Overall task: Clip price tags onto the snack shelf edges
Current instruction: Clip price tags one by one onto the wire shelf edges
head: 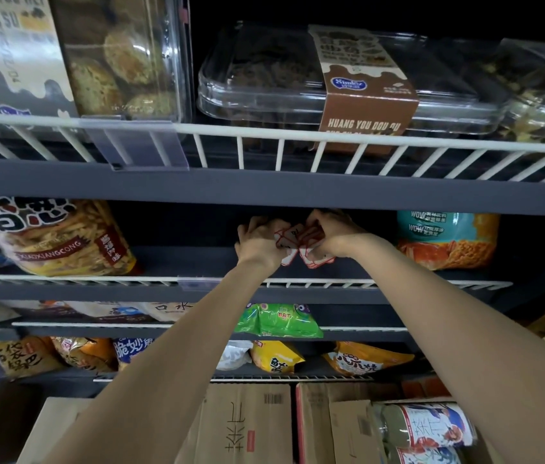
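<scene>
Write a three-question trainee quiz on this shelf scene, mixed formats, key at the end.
1. True or false: both hands hold the price tags.
2. The clear tag holder on the top wire edge sits below: A) cookie box B) green bag C) carton.
3. Fill in: the left hand and right hand are raised in front of the ___ shelf from the top.

Key: 1 true; 2 A; 3 second.

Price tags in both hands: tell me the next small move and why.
Probably separate one tag from the bunch of price tags that the left hand and right hand grip together. The clear holder on the white wire shelf edge just below looks empty, so a single tag could go there.
</scene>
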